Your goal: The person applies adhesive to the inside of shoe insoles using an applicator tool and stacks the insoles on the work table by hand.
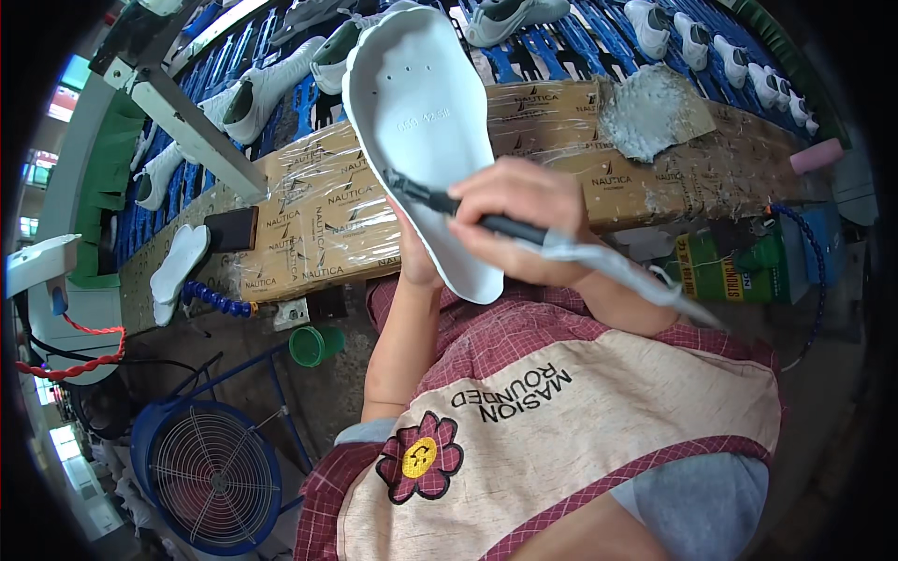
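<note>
A white shoe sole (412, 103) is held up over the bench edge, its hollow inner side facing me. Under its left edge, my left hand (418, 252) grips it, the fingers mostly hidden behind the sole. My right hand (524, 210) is closed round a black-handled brush (430, 194) with a pale, blurred tail trailing toward the lower right. The brush's dark tip meets the sole's inner left edge at about mid-length.
Plastic-wrapped cardboard (318, 215) covers the bench, with a whitish crusted patch (647, 114) at right. Beyond it, white shoes (271, 89) sit on a blue slatted conveyor (580, 42). More soles (180, 266) lie left. Below are a green cup (316, 346) and a blue fan (210, 477).
</note>
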Tool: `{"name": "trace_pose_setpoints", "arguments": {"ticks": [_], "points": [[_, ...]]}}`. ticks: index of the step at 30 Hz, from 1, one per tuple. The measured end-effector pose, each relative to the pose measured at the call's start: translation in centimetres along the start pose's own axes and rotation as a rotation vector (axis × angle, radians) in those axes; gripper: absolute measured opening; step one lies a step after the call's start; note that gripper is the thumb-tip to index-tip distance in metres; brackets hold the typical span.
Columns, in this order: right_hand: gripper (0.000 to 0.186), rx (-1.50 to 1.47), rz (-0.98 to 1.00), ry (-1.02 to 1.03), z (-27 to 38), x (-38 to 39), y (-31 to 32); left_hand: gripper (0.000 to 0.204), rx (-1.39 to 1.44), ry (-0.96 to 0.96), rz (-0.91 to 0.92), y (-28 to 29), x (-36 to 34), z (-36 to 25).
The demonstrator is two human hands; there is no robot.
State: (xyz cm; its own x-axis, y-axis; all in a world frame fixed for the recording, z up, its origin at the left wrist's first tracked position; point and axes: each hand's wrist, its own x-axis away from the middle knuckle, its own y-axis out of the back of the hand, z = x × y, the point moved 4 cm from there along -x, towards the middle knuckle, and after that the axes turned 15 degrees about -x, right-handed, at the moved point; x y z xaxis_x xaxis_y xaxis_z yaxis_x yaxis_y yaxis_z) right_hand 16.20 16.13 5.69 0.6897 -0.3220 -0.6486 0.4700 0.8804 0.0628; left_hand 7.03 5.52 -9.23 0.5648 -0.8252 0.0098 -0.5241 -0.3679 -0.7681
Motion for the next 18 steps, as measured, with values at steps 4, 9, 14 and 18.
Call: {"name": "trace_pose_setpoints", "arguments": {"ticks": [4, 9, 14, 18], "points": [[0.015, 0.061, 0.12, 0.112, 0.9, 0.6, -1.0, 0.075, -0.145, -0.033, -0.008, 1.5, -0.1, 0.7], [0.013, 0.187, 0.189, 0.281, 1.4, 0.4, -1.5, 0.08, -0.33, -0.03, 0.151, 3.0, -0.5, 1.7], [0.009, 0.171, 0.232, 0.327, 2.9, 1.0, -2.1, 0.075, 0.186, 0.043, 0.329, 1.3, 0.9, 1.3], [0.008, 0.152, 0.384, 0.415, 3.8, 2.3, -3.9, 0.073, 0.499, 0.079, 0.427, -0.4, 1.8, -0.4]]}}
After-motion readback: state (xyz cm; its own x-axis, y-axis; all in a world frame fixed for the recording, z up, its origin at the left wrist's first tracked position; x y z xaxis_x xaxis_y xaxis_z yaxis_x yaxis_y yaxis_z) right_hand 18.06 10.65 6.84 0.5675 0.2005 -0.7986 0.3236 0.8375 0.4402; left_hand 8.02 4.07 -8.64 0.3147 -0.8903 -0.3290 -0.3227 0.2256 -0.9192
